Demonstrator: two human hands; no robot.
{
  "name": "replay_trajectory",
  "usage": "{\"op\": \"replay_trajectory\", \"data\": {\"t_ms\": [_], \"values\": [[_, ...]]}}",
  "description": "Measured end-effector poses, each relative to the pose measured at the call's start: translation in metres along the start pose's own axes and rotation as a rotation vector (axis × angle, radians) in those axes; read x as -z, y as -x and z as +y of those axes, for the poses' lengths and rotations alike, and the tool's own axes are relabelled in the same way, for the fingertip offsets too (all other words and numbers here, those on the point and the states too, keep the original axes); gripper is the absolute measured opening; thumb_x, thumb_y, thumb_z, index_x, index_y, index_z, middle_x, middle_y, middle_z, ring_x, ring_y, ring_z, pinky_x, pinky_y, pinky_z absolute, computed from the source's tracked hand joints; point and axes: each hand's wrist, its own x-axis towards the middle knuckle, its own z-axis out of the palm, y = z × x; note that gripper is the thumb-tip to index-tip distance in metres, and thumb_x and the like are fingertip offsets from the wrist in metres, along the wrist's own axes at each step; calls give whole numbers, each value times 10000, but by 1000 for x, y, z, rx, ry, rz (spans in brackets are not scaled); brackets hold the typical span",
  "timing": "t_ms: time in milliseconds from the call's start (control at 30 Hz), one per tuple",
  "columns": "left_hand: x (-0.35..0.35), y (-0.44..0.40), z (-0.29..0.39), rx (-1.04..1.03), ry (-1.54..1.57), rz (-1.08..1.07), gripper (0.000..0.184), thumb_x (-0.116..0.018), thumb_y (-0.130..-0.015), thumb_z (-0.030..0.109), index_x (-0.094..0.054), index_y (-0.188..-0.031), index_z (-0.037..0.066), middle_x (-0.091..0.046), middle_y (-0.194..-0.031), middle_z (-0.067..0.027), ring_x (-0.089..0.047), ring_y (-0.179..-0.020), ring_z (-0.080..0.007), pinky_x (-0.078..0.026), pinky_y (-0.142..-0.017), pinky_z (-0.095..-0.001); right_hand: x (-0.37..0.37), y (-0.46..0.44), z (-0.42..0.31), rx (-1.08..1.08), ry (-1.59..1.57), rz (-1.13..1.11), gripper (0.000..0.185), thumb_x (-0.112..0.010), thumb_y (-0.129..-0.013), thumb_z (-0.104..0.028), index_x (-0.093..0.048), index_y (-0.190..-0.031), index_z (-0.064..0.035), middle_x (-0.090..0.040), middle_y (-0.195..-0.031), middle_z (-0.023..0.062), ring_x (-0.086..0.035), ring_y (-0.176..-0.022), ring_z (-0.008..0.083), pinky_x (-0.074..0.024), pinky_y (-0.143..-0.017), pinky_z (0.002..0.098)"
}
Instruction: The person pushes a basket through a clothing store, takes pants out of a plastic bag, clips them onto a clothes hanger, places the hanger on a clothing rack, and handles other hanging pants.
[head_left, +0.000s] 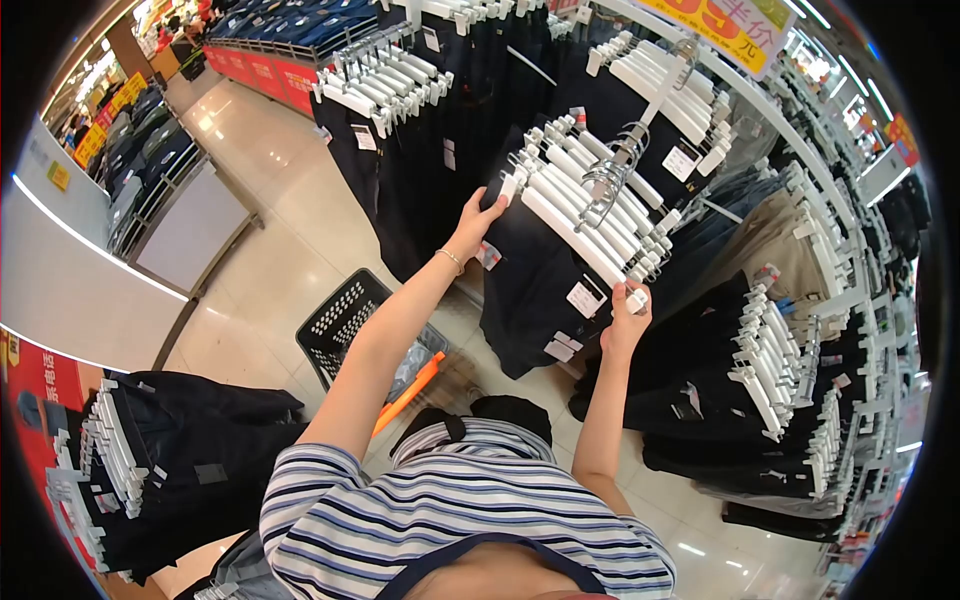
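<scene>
Dark trousers [530, 270] hang from white clip hangers [580, 215] on a metal rack arm [655, 100]. At the left end of the front hanger, my left hand [475, 222] has its fingers closed round the clip and the dark cloth. My right hand [628, 312] pinches the clip at the hanger's other end. White tags [586, 296] show on the trousers beside my right hand. The hanger hooks gather on the metal arm above and between my hands.
A black basket [345, 310] with an orange handle [412, 392] stands on the floor below my left forearm. More trousers on hangers [385, 85] hang behind, at the right and at the lower left. Folded jeans [290, 25] lie on a display at the back.
</scene>
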Motion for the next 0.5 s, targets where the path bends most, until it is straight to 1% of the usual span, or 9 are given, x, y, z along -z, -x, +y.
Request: {"op": "replay_trajectory", "data": {"t_ms": [67,100,133,233,300,433,467,500], "values": [[0,-3,4,-47,16,-41,395,-654,-824,240,-497,-1094,-3,-582,-937,-80,-558,-827,-130,-468,-721,-245,-4,-1,-6,-66,-43,46,248,-723,-764,-131,-576,-920,-6,-557,-831,18,-497,-768,83,-394,-690,209],[-2,-4,8,-39,-10,-39,397,-653,-825,242,-496,-1094,-6,-583,-937,-84,-559,-821,-130,-470,-716,-246,-7,-2,-9,-97,-66,68,256,-726,-762,-131,-575,-924,-3,-559,-840,23,-499,-775,86,-395,-693,212],[-4,-5,13,-32,-37,-36,399,-651,-826,243,-495,-1093,-9,-584,-937,-87,-560,-816,-130,-471,-711,-247,-6,-4,-6,-87,-72,64,277,-730,-757,-132,-571,-937,7,-566,-863,40,-503,-796,101,-400,-706,219],[-8,-17,20,-59,-173,13,421,-651,-821,261,-495,-1088,-25,-588,-934,-97,-563,-796,-131,-474,-691,-249,-11,-10,1,-77,-79,74,296,-732,-755,-138,-571,-955,9,-571,-881,49,-511,-813,115,-407,-727,233],[-10,-28,25,-92,-251,32,426,-652,-814,269,-500,-1077,-29,-589,-927,-99,-563,-796,-131,-472,-689,-249,-15,-17,5,-121,-132,107,335,-742,-743,-133,-569,-994,4,-571,-913,54,-525,-839,131,-410,-758,254],[-15,-40,32,-95,-354,82,451,-659,-805,279,-502,-1077,-43,-590,-918,-105,-560,-799,-133,-473,-690,-257,-20,-26,12,-119,-142,141,333,-747,-736,-133,-569,-984,-2,-572,-900,40,-525,-820,126,-412,-734,243],[-13,-39,31,-69,-319,35,469,-662,-804,291,-494,-1088,-42,-584,-940,-109,-556,-810,-132,-472,-694,-257,-20,-24,12,-101,-146,131,318,-743,-742,-134,-568,-974,-6,-571,-890,36,-523,-811,118,-410,-728,238],[-13,-32,30,-84,-285,60,469,-663,-804,294,-493,-1087,-40,-583,-940,-106,-554,-811,-130,-471,-694,-255,-20,-21,10,-81,-152,119,304,-740,-747,-134,-567,-964,-10,-571,-881,32,-521,-801,110,-408,-721,233]]}}
